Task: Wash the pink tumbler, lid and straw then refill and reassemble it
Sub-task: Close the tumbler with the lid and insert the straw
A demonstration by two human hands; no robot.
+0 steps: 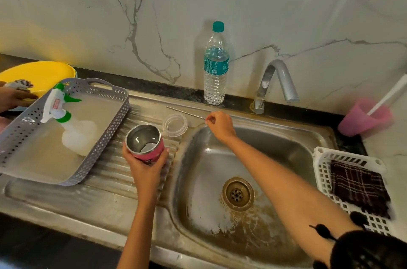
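Showing pink outside and steel-grey inside on the tumbler; wearing teal on the cap and label of the water bottle; pairing white with green on the spray bottle; running dark maroon with pale checks across the cloth.

One steel sink basin, with one curved metal tap and one clear plastic water bottle with a teal cap behind it.

Left of the basin:
- one pink steel-lined tumbler
- one clear plastic lid
- one thin metal straw
- one grey perforated plastic tray
- one white spray bottle with a green trigger
- one yellow plastic bowl

Right of the basin:
- one pink plastic cup
- one white slotted plastic basket
- one dark checked cloth
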